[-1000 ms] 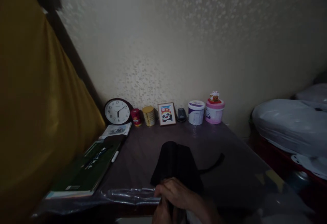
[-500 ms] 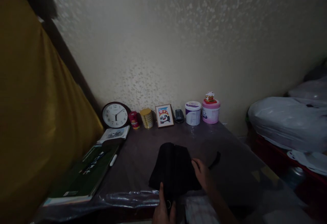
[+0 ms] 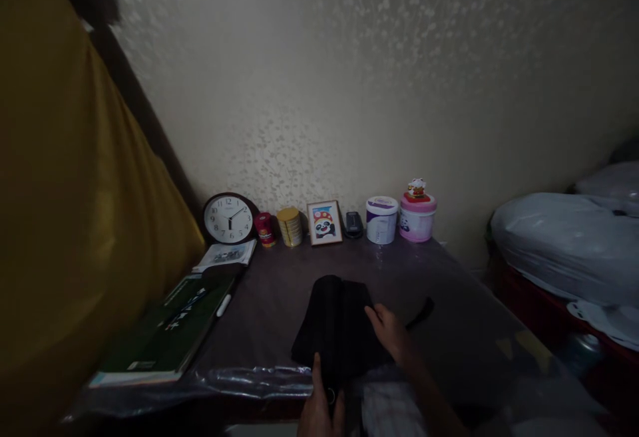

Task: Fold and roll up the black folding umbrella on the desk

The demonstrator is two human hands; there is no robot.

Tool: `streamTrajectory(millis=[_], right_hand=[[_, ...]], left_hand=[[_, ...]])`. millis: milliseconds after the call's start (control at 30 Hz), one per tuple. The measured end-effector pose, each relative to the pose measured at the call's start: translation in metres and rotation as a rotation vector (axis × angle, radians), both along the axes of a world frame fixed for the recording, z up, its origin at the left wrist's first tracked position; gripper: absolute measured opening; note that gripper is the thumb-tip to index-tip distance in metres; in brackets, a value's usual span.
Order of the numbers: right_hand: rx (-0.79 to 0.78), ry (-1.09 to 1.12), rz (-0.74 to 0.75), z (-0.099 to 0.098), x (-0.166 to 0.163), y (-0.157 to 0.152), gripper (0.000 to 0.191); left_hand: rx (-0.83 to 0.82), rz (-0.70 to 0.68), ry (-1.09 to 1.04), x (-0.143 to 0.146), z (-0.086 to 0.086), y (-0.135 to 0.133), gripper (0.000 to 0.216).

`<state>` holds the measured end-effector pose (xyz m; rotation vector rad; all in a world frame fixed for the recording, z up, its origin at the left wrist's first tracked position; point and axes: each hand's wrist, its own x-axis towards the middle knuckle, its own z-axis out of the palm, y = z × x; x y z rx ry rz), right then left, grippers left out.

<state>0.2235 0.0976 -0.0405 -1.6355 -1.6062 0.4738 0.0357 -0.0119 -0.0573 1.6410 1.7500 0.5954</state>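
Note:
A black folding umbrella (image 3: 332, 327) lies with its loose fabric partly fanned out on the near part of the table. Its handle, with a round button, points toward me, and my left hand (image 3: 319, 407) is wrapped round it, the index finger stretched along the fabric. At the right side of the canopy, my right hand (image 3: 389, 334) has its thumb and index finger closed on the dark fabric. A narrow black strap (image 3: 422, 312) sticks out to the right beyond that hand.
A green book (image 3: 164, 330) with pens on it lies left, beside a white marker (image 3: 223, 305). Along the wall stand a clock (image 3: 229, 219), a red can (image 3: 265, 229), a yellow-lidded jar (image 3: 289, 227), a panda picture (image 3: 325, 223) and two tubs (image 3: 382, 222). White bags (image 3: 564, 244) are right.
My right hand has shifted left and slightly up, from the fabric's right edge further over it. My left hand stays on the handle. The view has shifted slightly.

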Motion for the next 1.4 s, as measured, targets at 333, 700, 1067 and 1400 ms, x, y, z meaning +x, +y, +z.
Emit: streamTrajectory(millis=[333,700,1067,1400], right_hand=[[-0.007,0.346,0.152,0.043,-0.02,0.005,0.037],[-0.185,0.222,0.213,0.048,-0.095,0.031,0.037],[-0.293,0.019,0.222,0.045,-0.117,0.038,0.041],[-0.269,-0.081,0.29,0.048,-0.121,0.034,0.041]], left_hand=[[-0.023,0.016,-0.01,0.0,0.008,-0.003,0.068],[-0.016,-0.038,-0.03,-0.002,0.009,-0.001,0.069],[-0.03,-0.04,0.015,-0.004,0.016,-0.004,0.071],[-0.037,-0.074,0.063,-0.001,0.031,-0.002,0.073]])
